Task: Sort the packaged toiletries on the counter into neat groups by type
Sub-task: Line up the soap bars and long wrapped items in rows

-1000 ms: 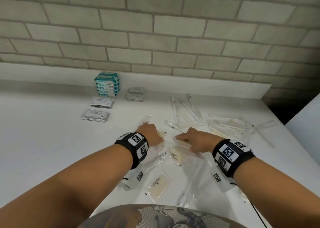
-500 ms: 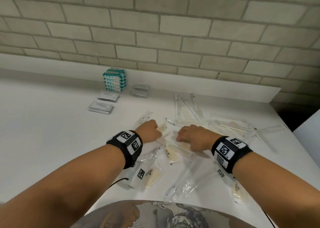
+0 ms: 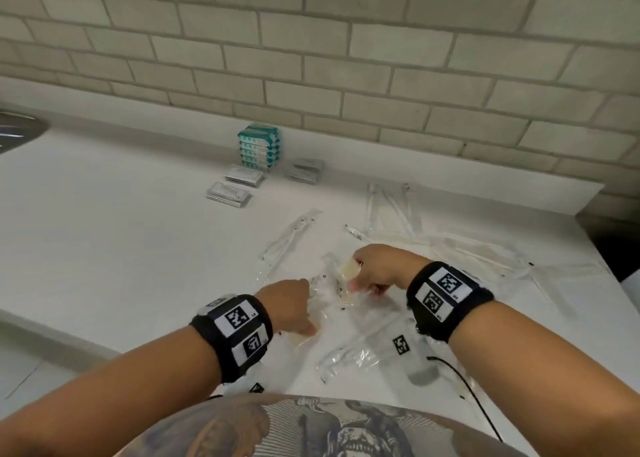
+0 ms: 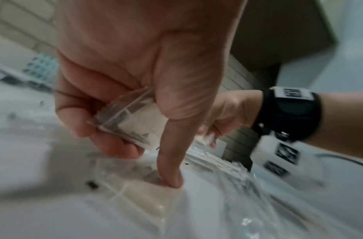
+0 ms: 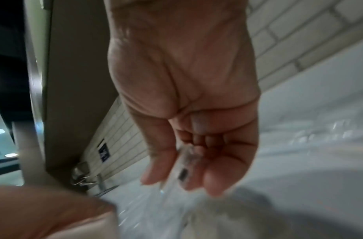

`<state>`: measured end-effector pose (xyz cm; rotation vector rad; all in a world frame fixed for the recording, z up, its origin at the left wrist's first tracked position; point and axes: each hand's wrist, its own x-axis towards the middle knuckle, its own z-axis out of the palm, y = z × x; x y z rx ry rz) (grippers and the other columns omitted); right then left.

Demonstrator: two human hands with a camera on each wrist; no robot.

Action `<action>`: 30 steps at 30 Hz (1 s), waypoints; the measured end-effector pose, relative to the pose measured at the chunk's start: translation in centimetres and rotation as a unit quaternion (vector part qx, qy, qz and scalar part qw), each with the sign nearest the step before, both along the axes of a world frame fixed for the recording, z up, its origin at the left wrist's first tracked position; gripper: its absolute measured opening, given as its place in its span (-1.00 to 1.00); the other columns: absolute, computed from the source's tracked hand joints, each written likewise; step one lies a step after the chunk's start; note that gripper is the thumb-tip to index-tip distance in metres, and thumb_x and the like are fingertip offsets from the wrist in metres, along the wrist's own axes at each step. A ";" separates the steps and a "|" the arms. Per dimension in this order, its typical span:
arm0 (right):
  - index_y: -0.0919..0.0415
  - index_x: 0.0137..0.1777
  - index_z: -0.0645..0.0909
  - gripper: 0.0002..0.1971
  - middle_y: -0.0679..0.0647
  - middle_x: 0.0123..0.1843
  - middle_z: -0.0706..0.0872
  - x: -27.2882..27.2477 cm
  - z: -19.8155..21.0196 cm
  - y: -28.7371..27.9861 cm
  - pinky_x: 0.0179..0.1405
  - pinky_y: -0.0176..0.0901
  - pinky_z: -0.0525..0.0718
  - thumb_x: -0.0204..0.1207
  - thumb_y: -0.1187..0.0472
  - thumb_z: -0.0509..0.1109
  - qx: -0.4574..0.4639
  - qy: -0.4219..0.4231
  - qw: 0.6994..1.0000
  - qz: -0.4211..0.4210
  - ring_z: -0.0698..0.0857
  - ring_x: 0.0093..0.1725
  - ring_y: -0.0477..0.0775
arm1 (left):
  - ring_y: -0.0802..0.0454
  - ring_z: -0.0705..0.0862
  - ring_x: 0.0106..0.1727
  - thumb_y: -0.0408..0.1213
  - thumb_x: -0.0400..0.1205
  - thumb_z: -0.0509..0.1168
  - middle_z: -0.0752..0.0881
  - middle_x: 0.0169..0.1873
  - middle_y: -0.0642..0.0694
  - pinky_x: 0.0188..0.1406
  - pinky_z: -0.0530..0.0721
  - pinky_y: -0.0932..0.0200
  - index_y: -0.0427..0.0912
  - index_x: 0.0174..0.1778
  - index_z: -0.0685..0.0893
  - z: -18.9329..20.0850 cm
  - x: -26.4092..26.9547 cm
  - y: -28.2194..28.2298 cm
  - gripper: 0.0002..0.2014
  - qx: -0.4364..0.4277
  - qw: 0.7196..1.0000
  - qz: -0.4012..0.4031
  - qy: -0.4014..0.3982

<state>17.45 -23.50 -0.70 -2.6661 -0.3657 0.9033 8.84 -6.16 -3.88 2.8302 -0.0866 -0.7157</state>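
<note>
Left hand [image 3: 289,306] has drawn back from the right hand [image 3: 379,271].
Each hand's fingers pinch a clear packet [image 4: 133,122] over the table [image 3: 121,234].

We see even, soft indoor light in head view; faint shadows beneath forearms. Brick wall [image 3: 311,58] bows at frame edges. Both wrist views motion-blurred, sharpest near fingers, smeared beyond; glints on plastic wrappers [image 4: 248,210] below grip.

This looks like a public washroom. A long white counter [image 3: 104,214] runs along a wall of pale bricks [image 3: 311,58], with the edge of a sink [image 3: 17,130] at the far left. A small blue sign [image 5: 104,150] hangs on the wall.
</note>
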 end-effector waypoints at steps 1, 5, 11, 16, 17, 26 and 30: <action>0.30 0.00 0.58 -0.78 0.23 -0.04 0.78 -0.6 -0.5 0.8 -0.04 0.06 0.79 0.50 0.19 0.51 -0.029 0.013 0.999 0.005 0.76 -0.23 0.22 | 0.02 0.58 -0.05 -0.02 0.48 0.45 0.60 0.07 -0.02 -0.26 0.51 0.23 -0.18 0.33 0.44 0.0 -0.1 -0.2 -0.42 -0.010 1.000 0.010 0.007; 0.31 0.00 0.52 -0.85 0.20 -0.17 0.79 -1.7 -1.5 1.3 -0.41 -0.16 0.66 0.50 0.28 0.39 -0.043 -0.005 0.998 -0.051 0.71 -0.37 0.15 | 0.03 0.56 -0.04 -0.06 0.49 0.44 0.60 0.03 -0.01 -0.18 0.49 0.22 -0.18 0.26 0.52 -0.2 -0.2 -0.2 -0.51 -0.033 0.999 0.032 0.022; 0.22 0.33 0.46 -0.40 0.16 0.27 0.56 -2.7 -2.9 1.9 0.14 -0.01 0.67 0.38 -0.07 0.49 -0.091 -0.118 0.985 -0.083 0.62 0.20 0.19 | 0.05 0.61 -0.16 -0.08 0.51 0.39 0.63 -0.11 0.01 -0.36 0.51 0.25 -0.08 0.00 0.59 0.8 0.7 0.8 -0.76 -0.116 0.991 0.068 -0.021; 0.27 0.26 0.48 -0.62 0.14 0.14 0.65 -2.8 -2.5 0.3 0.02 -0.05 0.75 0.44 0.29 0.40 -0.060 -0.097 0.991 -0.074 0.70 0.07 0.16 | -0.07 0.63 -0.16 -0.14 0.53 0.30 0.63 -0.17 -0.08 -0.29 0.48 0.17 -0.18 -0.15 0.59 1.7 5.2 4.0 -0.83 -0.184 0.958 0.160 -0.151; 0.27 0.24 0.51 -0.63 0.13 0.10 0.69 -3.0 -2.5 -0.3 -0.06 -0.10 0.76 0.44 0.27 0.42 -0.048 -0.086 0.992 -0.076 0.73 0.01 0.13 | -0.09 0.64 -0.05 -0.15 0.56 0.30 0.62 -0.06 -0.09 -0.18 0.51 0.14 -0.21 0.00 0.60 1.3 5.9 4.6 -0.79 -0.175 0.959 0.172 -0.139; 0.26 0.44 0.43 -0.60 0.25 0.50 0.43 -2.5 1.8 -7.9 0.18 -0.08 0.61 0.62 0.27 0.32 -0.005 -0.139 0.985 -0.101 0.57 0.34 0.24 | -0.08 0.56 0.05 -0.10 0.69 0.20 0.58 0.09 -0.12 0.00 0.45 0.10 -0.23 0.22 0.47 -0.2 6.1 0.7 -0.69 -0.161 0.974 0.128 -0.098; 0.10 0.54 0.35 -0.39 0.12 0.31 0.57 -3.3 4.4 -15.4 -0.03 -0.04 0.74 0.59 -0.15 0.34 -0.056 -0.083 0.979 -0.178 0.72 -0.06 0.08 | -0.05 0.55 -0.03 -0.09 0.68 0.23 0.53 -0.02 -0.06 -0.11 0.46 0.11 -0.12 0.08 0.37 0.5 5.6 -2.1 -0.77 -0.166 0.978 0.087 -0.089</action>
